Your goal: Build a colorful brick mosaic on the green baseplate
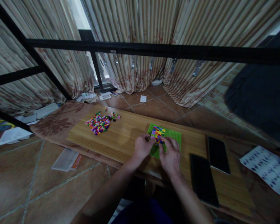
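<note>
A green studded baseplate (174,134) lies on the wooden board, with a block of coloured toy bricks (158,130) built up on its left part. My left hand (143,145) is at the plate's left edge, its fingers closed together at the near side of the bricks. From the right, my right hand (171,155) reaches over the plate, fingers bent and tips at the same near edge of the bricks. Anything small between the fingertips is hidden. A heap of loose toy bricks (99,124) lies on the board to the left.
Two dark phone- or tablet-like slabs (204,179) lie on the wooden board (128,130) to the right. A printed sheet (267,168) is at far right. A clear plastic case (66,160) rests on the tiled floor. A black metal rail (140,48) crosses before striped curtains (135,25).
</note>
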A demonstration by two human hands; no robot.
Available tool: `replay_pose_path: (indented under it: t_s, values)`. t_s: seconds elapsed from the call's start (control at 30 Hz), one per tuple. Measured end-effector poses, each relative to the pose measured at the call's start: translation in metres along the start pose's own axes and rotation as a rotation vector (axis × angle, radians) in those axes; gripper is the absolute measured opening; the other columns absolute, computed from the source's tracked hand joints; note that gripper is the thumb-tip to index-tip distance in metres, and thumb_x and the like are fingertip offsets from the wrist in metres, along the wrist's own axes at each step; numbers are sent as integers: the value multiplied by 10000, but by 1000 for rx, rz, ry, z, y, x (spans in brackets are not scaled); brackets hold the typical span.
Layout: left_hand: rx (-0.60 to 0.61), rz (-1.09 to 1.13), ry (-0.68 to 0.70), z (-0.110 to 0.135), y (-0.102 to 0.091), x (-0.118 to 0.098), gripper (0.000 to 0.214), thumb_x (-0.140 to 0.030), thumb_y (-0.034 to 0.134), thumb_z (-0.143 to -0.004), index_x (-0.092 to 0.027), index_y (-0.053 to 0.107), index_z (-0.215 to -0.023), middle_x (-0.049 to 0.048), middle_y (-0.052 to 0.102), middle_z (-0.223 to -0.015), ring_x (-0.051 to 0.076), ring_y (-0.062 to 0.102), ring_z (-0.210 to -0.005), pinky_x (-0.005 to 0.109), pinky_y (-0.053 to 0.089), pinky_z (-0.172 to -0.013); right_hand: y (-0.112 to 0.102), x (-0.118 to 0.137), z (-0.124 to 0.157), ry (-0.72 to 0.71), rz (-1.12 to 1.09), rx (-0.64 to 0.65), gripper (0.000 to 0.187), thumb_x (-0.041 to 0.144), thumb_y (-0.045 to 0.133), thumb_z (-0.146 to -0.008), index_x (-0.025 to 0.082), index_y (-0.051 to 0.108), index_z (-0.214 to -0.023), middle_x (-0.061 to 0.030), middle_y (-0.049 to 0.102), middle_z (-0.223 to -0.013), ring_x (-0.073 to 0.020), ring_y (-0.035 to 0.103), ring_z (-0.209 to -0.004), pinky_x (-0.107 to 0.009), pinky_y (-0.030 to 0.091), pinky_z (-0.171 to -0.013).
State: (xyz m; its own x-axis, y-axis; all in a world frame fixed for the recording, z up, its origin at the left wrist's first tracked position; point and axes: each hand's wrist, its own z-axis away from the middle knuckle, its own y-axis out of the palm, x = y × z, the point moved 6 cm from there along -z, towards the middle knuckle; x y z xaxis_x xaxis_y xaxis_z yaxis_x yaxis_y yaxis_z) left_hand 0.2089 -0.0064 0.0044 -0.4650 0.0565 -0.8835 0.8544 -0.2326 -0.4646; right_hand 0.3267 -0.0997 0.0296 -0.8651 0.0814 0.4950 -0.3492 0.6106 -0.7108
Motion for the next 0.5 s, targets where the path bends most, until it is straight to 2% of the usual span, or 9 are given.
replay_pose_path:
  t_s: [0.13,0.23,0.37,0.5]
  values:
    - [-41,-396,117,5,-3,-20,258,-343,540,-848,-152,702,-916,79,707,-799,189,670,-747,262,463,-668,6,6,-2,-113,147,83,368,232,445,-909,197,598,-1241,-105,560,-1254,-264,482,-1112,-441,424,-974]
    - [-52,-614,151,11,-2,-33,299,-328,469,-886,-134,692,-929,123,715,-856,227,693,-788,289,499,-685,16,5,1,-149,242,158,478,176,429,-885,163,486,-1359,-104,481,-1400,-304,375,-1276,-491,358,-1041]
    - [7,-762,158,15,5,-42,321,-293,416,-915,-116,683,-941,151,711,-868,256,703,-793,318,534,-666,28,1,9,-176,289,228,617,146,398,-862,149,296,-1471,-101,361,-1506,-298,196,-1416,-554,253,-1100]
    - [66,-817,182,15,11,-43,328,-230,377,-930,-108,680,-965,159,702,-874,268,703,-799,343,549,-667,31,-2,12,-165,321,256,622,158,352,-889,176,226,-1497,-88,341,-1521,-274,151,-1440,-579,193,-1117]
